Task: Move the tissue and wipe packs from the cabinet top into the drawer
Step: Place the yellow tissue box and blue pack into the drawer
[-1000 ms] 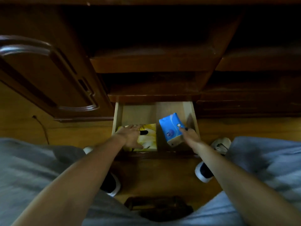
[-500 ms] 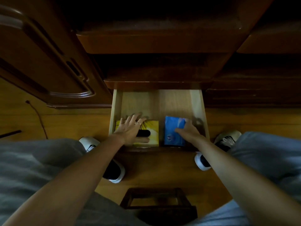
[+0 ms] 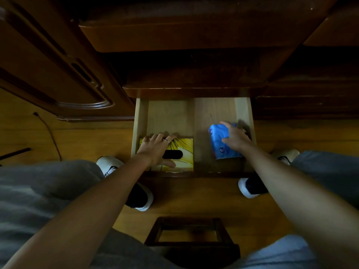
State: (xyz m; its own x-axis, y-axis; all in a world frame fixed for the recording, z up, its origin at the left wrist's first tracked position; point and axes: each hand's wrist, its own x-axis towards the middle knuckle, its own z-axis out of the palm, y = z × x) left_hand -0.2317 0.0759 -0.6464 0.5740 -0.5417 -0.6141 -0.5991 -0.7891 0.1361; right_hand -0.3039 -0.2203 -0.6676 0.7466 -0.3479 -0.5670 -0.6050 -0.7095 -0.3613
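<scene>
Open wooden drawer [image 3: 142,121] pulled out from a dark wooden cabinet [image 3: 184,35], seen from above. The yellow tissue box [image 3: 185,150] lies flat in the drawer's near left corner, its dark oval opening facing up. The left hand [image 3: 155,150] rests palm-down on the box, fingers spread and reaching over its far edge, thumb along the near side; a ring [image 3: 166,140] shows on one finger. The blue wipe pack [image 3: 219,140] sits in the right half of the drawer, slightly tilted, its near end close to the drawer front. The right hand [image 3: 236,138] lies over the pack's right side, fingers curled around its far end and thumb on the top face, gripping it. Bare drawer floor separates the two packs. Below the drawer, on the wooden floor [image 3: 194,200], are the person's shoes [image 3: 143,199] and a dark wooden stool [image 3: 191,237]; a thin cable [image 3: 51,136] runs along the floor at left.
</scene>
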